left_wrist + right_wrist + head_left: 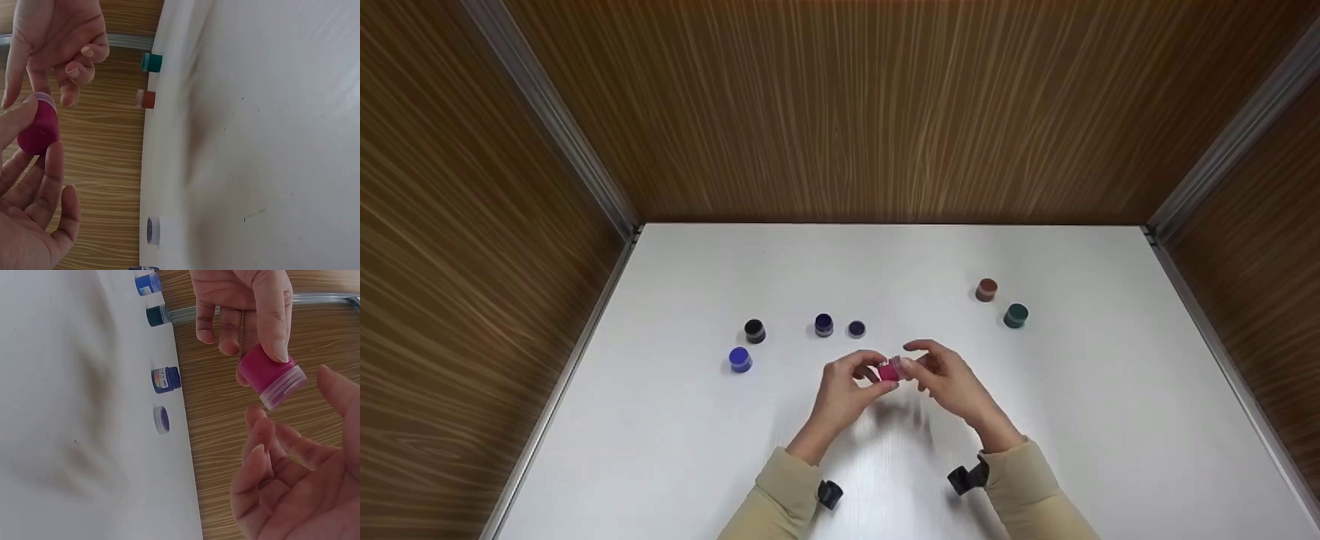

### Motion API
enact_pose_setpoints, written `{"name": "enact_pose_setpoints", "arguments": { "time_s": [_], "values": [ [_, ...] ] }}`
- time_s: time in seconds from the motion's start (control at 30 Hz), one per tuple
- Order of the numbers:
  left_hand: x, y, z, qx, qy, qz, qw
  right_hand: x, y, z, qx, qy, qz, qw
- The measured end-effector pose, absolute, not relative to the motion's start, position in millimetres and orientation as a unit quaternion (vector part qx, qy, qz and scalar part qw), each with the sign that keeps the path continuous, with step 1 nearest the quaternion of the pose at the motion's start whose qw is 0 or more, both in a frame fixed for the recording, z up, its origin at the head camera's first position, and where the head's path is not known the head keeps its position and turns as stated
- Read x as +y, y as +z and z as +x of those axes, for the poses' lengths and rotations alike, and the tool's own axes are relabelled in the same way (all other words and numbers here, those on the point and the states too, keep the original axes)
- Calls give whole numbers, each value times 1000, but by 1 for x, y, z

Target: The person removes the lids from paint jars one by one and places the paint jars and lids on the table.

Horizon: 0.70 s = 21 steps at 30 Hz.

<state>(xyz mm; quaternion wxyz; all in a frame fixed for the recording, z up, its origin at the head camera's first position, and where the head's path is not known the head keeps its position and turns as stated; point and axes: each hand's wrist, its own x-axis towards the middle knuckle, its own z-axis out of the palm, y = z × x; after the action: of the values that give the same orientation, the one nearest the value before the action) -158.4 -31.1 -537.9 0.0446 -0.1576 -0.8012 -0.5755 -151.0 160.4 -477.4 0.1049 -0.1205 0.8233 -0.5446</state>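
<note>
My left hand [838, 394] pinches a small pink paint jar [261, 368] between thumb and fingers, raised above the table. The jar is tilted, and its clear ribbed lid [284, 387] points toward my right hand [956, 384]. Around the lid, the right thumb and fingers are spread and loosely bent; the right wrist view shows a small gap between thumb and lid. In the left wrist view, the pink jar [40, 128] lies against the left thumb and fingertips, with the right fingers just beyond its lid.
On the white table [660, 450], a dark purple jar [823, 325] stands beside a loose lid [856, 329]. Further left are a black jar [754, 331] and a blue jar [740, 359]. A brown jar [986, 289] and a green jar [1015, 315] stand at the back right. Wood-grain panels [885, 112] enclose the table.
</note>
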Motion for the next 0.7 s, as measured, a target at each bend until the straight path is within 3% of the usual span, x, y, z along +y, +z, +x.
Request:
{"name": "enact_pose_setpoints", "arguments": {
  "time_s": [0.4, 0.7],
  "values": [
    [-33, -535, -160, -802, -567, -176, 60, 167, -476, -151, 806, -550, -182, 120],
    [-30, -537, -161, -801, -565, -183, 68, 168, -507, -164, 827, -536, -136, 104]
  ]
}}
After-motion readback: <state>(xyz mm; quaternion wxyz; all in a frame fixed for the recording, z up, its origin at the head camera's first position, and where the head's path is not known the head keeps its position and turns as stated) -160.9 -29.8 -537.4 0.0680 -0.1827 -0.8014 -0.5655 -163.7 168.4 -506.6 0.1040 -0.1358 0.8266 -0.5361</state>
